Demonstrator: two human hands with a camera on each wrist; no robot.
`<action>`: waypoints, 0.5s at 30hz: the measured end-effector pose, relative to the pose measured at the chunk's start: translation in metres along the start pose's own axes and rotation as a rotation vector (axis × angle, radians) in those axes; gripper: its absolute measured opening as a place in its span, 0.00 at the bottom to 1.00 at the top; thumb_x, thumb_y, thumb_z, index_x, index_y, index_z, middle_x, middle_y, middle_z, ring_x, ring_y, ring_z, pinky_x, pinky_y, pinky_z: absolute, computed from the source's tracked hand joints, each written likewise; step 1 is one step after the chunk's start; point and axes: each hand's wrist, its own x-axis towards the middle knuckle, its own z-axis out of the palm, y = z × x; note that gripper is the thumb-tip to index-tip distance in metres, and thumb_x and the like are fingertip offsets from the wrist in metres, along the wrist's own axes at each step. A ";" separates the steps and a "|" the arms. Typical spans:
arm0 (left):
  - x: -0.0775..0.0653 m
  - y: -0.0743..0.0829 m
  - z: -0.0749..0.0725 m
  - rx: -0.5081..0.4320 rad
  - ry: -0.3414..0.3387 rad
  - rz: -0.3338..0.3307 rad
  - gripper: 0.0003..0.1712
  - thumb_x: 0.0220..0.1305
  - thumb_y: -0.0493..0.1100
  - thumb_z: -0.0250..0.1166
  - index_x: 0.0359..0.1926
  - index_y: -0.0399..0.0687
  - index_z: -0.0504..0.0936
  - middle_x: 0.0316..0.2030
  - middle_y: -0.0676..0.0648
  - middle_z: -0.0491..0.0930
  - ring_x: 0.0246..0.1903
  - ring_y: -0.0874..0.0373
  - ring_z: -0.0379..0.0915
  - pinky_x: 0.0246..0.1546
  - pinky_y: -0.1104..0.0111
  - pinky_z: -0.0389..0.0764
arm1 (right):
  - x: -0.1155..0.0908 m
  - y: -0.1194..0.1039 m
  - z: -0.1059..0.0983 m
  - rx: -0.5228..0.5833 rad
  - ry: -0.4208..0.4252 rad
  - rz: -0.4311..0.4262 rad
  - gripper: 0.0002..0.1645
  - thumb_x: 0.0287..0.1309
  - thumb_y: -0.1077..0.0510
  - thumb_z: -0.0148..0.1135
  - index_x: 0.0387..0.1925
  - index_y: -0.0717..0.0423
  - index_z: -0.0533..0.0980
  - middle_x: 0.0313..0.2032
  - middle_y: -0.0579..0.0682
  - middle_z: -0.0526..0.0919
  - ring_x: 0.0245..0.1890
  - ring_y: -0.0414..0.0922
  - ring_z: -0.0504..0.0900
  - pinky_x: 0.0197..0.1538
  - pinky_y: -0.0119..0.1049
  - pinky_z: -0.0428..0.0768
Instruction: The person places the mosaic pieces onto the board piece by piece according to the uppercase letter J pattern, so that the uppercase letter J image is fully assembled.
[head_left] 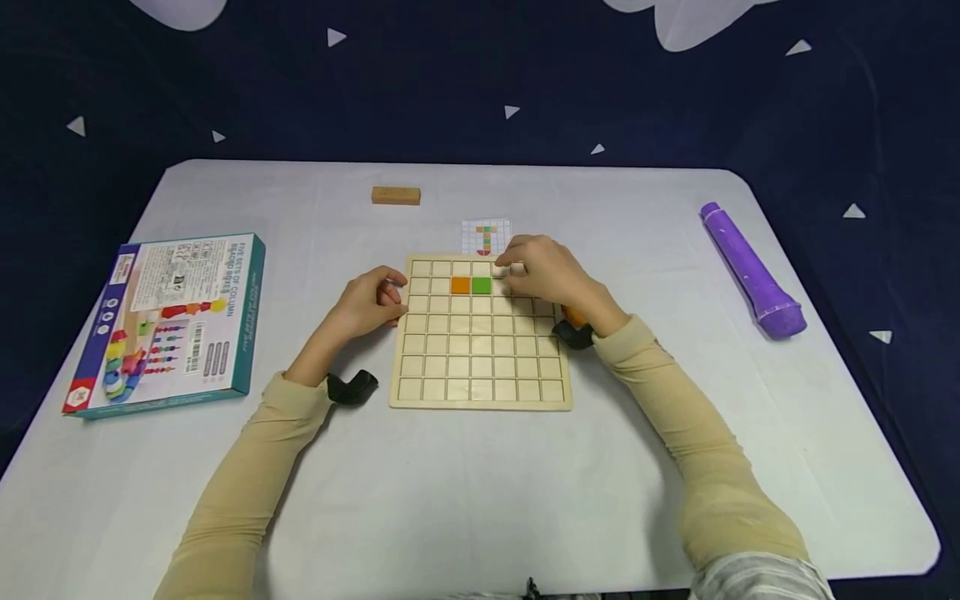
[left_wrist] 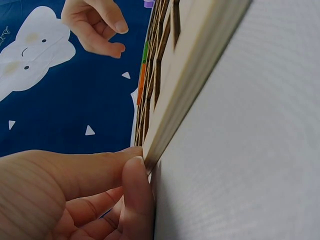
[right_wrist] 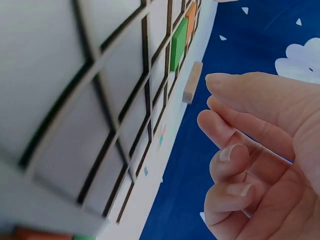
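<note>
A pale wooden grid board [head_left: 480,398] lies in the middle of the table. An orange square tile [head_left: 461,286] and a green square tile [head_left: 482,286] sit side by side in its second row from the far edge. At the board's left edge, my left hand [head_left: 367,302] holds the rim between thumb and finger. My right hand [head_left: 547,268] hovers over the far right part of the board, just right of the green tile. Its thumb and index finger are apart, and nothing shows between them. Beyond the board lies a pattern card [head_left: 468,237] with a coloured T-like figure.
A small wooden block [head_left: 396,196] lies at the back. To the left is a boxed toy set [head_left: 176,325]; to the right, a purple tube-shaped object [head_left: 752,271]. An orange object [head_left: 574,317] by the board's right edge is mostly hidden by my right wrist.
</note>
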 end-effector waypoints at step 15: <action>0.000 0.000 0.000 -0.001 -0.001 0.009 0.23 0.55 0.34 0.63 0.53 0.36 0.70 0.32 0.44 0.74 0.22 0.64 0.72 0.25 0.75 0.77 | -0.028 0.019 -0.012 -0.015 0.054 0.071 0.14 0.54 0.59 0.62 0.43 0.59 0.81 0.43 0.54 0.83 0.33 0.48 0.79 0.37 0.41 0.77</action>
